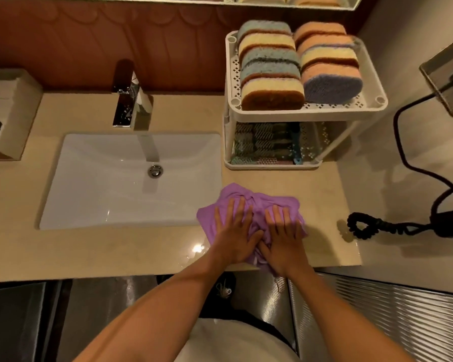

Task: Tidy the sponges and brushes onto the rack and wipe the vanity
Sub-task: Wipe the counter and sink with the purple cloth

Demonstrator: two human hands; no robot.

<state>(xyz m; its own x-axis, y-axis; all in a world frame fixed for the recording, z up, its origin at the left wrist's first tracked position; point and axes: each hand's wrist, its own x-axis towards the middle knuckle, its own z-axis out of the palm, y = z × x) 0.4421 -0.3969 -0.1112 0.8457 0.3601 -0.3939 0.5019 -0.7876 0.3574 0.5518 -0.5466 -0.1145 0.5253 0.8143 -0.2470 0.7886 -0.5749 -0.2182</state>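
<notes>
Pressing my left hand [234, 231] and right hand [283, 239], fingers spread flat, on the purple cloth [254, 205] beside the sink [115, 178], I judge tidying done: sponges [272, 64] fill the rack [372, 100]; most of the bench [115, 254] remains unwiped.

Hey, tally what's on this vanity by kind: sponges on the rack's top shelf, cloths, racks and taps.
sponges: 9 (5 in the left row, 4 in the right)
purple cloth: 1, under the left hand and right hand
rack: 1
tap: 1
Total: 12
The lower-shelf items are too hidden to count.
</notes>
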